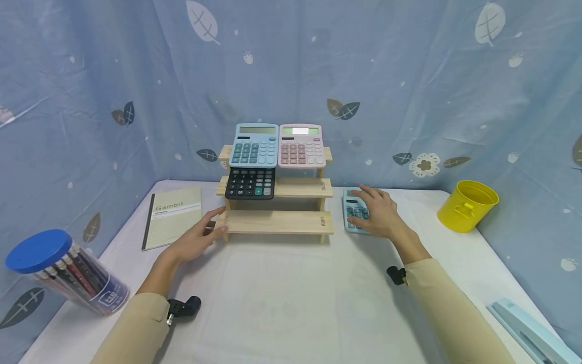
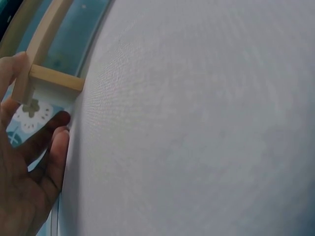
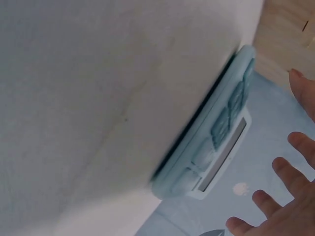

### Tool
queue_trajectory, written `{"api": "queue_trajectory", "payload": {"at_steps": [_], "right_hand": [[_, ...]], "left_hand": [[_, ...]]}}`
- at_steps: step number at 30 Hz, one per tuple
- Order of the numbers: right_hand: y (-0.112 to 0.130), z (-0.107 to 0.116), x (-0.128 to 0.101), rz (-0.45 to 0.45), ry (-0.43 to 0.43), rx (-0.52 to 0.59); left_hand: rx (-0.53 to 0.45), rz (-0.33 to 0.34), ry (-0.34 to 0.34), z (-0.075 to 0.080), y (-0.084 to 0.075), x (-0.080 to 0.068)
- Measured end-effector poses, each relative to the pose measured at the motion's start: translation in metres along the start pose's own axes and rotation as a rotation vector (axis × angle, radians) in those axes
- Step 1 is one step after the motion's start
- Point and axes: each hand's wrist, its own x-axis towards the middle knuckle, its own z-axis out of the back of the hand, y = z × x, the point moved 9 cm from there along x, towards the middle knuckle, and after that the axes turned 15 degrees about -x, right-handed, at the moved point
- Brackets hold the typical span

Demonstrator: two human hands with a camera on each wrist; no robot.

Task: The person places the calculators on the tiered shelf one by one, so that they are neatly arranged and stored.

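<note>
My left hand is at the left end of the three-tier wooden rack. Its thumb and forefinger grip the lowest shelf's end, and the other fingers hang below, as the left wrist view shows. Over a light blue calculator on the table, my right hand is spread, fingers apart from it in the right wrist view. On the rack's top tier lean a blue calculator and a pink calculator. A black calculator leans on the middle tier's left half.
A notebook lies left of the rack. Closer on that side is a blue-lidded tub of pencils. At the right are a yellow bucket and, nearer, a light blue stapler-like tool. Blue patterned cloth hangs behind.
</note>
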Motion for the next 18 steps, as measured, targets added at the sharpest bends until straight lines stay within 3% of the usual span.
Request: {"api": "queue_trajectory", "payload": {"at_steps": [18], "right_hand": [[-0.014,-0.018,0.012,-0.143,0.090,0.054]], "left_hand": [[-0.023,-0.037,0.008,0.000,-0.006,-0.002]]}}
